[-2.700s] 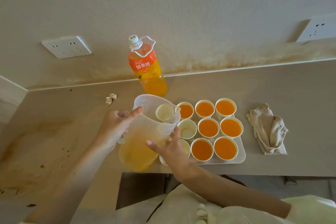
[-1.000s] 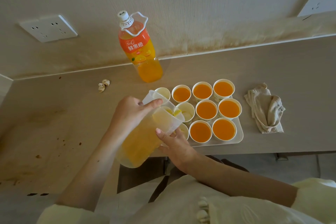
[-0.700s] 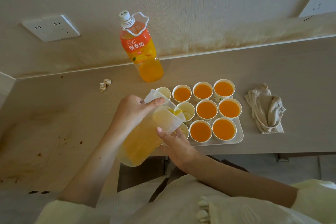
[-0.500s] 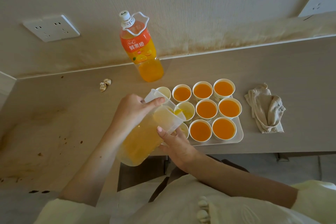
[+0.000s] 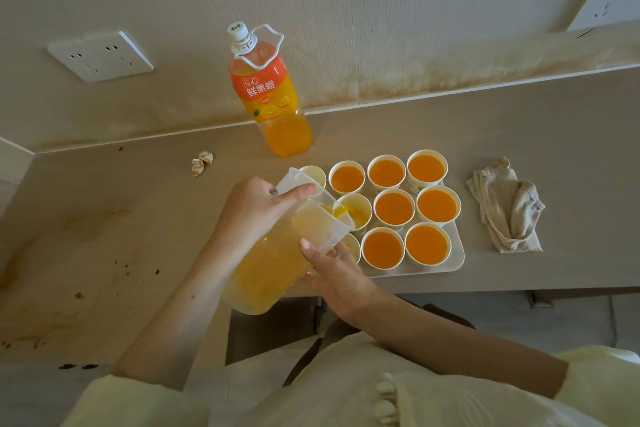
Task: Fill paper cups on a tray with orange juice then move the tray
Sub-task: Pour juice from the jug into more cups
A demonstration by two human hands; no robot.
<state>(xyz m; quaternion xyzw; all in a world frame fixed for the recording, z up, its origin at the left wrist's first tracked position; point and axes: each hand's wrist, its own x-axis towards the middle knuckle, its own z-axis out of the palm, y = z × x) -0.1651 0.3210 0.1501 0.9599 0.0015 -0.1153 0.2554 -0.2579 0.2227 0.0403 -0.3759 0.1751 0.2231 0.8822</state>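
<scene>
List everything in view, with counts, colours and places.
paper cups: ten visible, white, on the tray; seven filled orange
tray: one, white, counter's near edge
pitcher: one, clear, part full, tilted over a middle-row cup
juice bottle: one, orange, by the wall
cloth: one, beige, right of tray
crumpled scraps: two, pale, left of bottle
wall sockets: two, white, on wall
counter: one, beige, stained
left hand: grips pitcher
right hand: holds pitcher's lower side
</scene>
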